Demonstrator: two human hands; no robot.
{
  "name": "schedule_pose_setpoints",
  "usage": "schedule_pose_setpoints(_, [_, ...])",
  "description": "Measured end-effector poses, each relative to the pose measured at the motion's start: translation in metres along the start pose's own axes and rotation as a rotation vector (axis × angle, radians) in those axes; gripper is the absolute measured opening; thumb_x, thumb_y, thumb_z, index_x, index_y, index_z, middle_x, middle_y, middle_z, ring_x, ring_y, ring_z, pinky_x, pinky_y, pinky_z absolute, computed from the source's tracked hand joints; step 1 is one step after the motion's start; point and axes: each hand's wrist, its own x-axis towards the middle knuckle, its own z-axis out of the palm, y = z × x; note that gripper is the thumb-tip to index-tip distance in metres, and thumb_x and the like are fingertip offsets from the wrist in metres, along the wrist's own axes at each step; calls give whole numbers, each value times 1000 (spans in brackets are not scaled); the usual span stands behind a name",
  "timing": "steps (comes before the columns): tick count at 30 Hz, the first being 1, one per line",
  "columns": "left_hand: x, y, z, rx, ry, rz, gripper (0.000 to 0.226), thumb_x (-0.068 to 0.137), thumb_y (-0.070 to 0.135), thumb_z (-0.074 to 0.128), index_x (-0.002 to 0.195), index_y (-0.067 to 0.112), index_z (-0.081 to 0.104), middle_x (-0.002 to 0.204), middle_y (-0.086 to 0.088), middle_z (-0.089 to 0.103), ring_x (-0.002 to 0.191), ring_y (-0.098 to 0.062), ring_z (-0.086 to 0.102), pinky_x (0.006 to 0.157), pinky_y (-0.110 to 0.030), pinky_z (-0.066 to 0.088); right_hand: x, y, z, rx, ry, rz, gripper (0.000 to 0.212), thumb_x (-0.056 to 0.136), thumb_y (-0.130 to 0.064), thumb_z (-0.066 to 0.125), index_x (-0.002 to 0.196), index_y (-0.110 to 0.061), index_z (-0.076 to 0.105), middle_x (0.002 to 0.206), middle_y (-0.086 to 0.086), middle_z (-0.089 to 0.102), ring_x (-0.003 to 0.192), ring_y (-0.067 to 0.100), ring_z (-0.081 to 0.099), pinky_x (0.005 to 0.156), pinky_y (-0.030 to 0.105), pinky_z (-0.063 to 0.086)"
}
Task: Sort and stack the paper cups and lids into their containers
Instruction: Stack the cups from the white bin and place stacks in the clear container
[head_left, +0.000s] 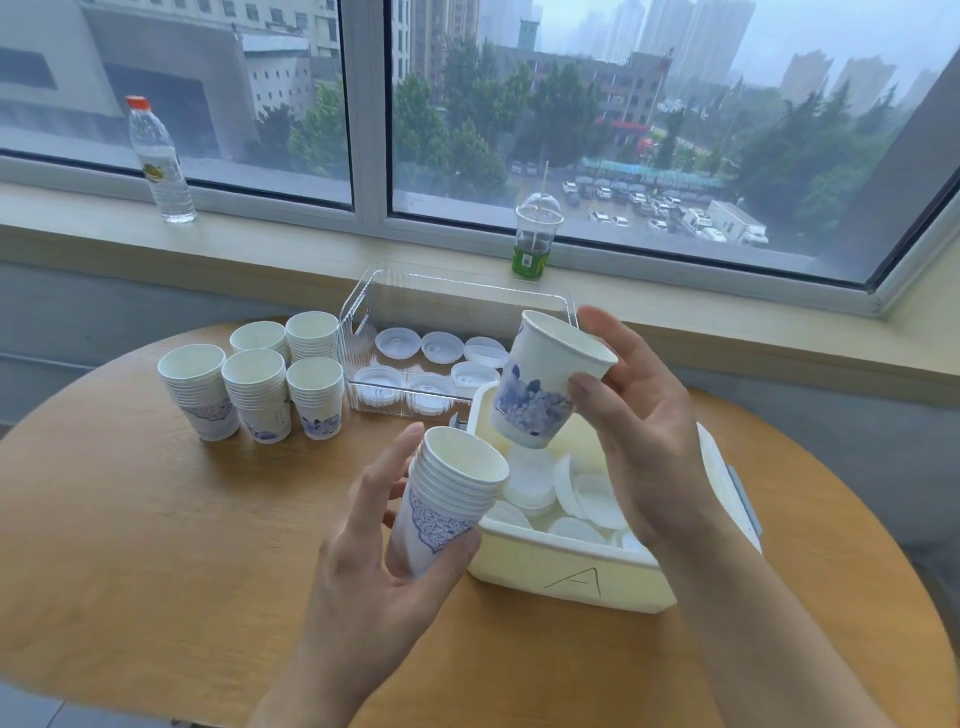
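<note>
Fingers and thumb of the left hand curled round a nested stack of paper cups, gripping it low on the blue-patterned wall, mouth tilted up and to the right. Above and to the right of that grip, the right hand pinched a single cup by its rim side, thumb on the near wall and fingers behind, the cup tilted with its base pointing down toward the stack. Directly beneath the right hand sat the white bin marked A, holding loose white lids. Beyond both grips stood the clear tray with lids laid in rows, and to the left of the left hand five cup stacks stood on the round wooden table.
</note>
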Motion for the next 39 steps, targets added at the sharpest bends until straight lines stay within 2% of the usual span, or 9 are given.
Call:
schedule_pose_setpoints(3, [-4, 6, 1, 0, -14, 15, 84, 78, 55, 79, 152, 55, 39, 133, 22, 64, 117, -13, 63, 89, -8, 45, -9, -4, 14, -1, -49, 6, 68, 79, -29, 79, 143, -19, 59, 129, 8, 70, 119, 21, 65, 94, 30, 54])
schedule_pose_setpoints(7, [-8, 11, -2, 20, -41, 36, 84, 79, 54, 78, 154, 51, 39, 136, 17, 65, 117, -13, 64, 91, -13, 47, -26, -3, 28, -62, -99, 46, 73, 77, -26, 82, 145, -15, 57, 129, 0, 72, 117, 12, 67, 89, 24, 56])
schedule_pose_setpoints(11, [-9, 15, -5, 22, -47, 46, 84, 81, 51, 78, 155, 47, 39, 137, 18, 64, 115, -10, 64, 89, -8, 45, -37, 1, 32, -113, -124, 64, 65, 81, -17, 79, 142, -18, 60, 129, -4, 73, 115, 8, 69, 89, 23, 55])
schedule_pose_setpoints(17, [-13, 13, -11, 21, -26, 49, 84, 81, 50, 78, 155, 44, 41, 138, 17, 63, 115, -12, 64, 87, -9, 46, -44, 11, 39, -217, -141, 68, 70, 78, -37, 81, 143, -27, 60, 137, -4, 68, 127, 22, 62, 109, 52, 50])
schedule_pose_setpoints(21, [-14, 8, -15, 14, -12, 24, 84, 80, 54, 77, 155, 49, 39, 138, 15, 63, 118, -17, 62, 91, -14, 47, -48, 18, 47, -247, -159, 113, 69, 78, -39, 81, 142, -29, 60, 136, -9, 69, 126, 19, 63, 111, 55, 47])
schedule_pose_setpoints(26, [-14, 4, -24, -4, 2, 3, 82, 81, 53, 77, 154, 50, 39, 137, 19, 63, 118, -12, 62, 89, -7, 44, -49, 26, 58, -262, -185, 172, 66, 80, -38, 81, 142, -29, 61, 137, -7, 68, 128, 20, 62, 110, 61, 46])
schedule_pose_setpoints(30, [-12, -2, -34, -2, 22, 1, 81, 84, 51, 78, 154, 48, 39, 139, 20, 61, 120, -8, 62, 92, -7, 43, -47, 32, 71, -281, -217, 167, 61, 84, -39, 79, 142, -30, 62, 140, -8, 65, 133, 20, 60, 112, 56, 47])
schedule_pose_setpoints(33, [-10, -9, -44, -7, 34, -2, 82, 87, 40, 80, 157, 44, 39, 147, 20, 57, 130, -8, 59, 97, -7, 42, -43, 39, 84, -277, -237, 173, 60, 83, -40, 79, 140, -30, 64, 139, -8, 65, 132, 18, 61, 111, 51, 49])
schedule_pose_setpoints(39, [-7, -25, -67, -27, 88, -48, 81, 90, 40, 79, 158, 50, 35, 149, 23, 54, 134, -4, 55, 98, -5, 40, -31, 56, 112, -319, -326, 198, 71, 82, -43, 80, 147, -26, 56, 143, -8, 62, 132, 16, 61, 109, 43, 51])
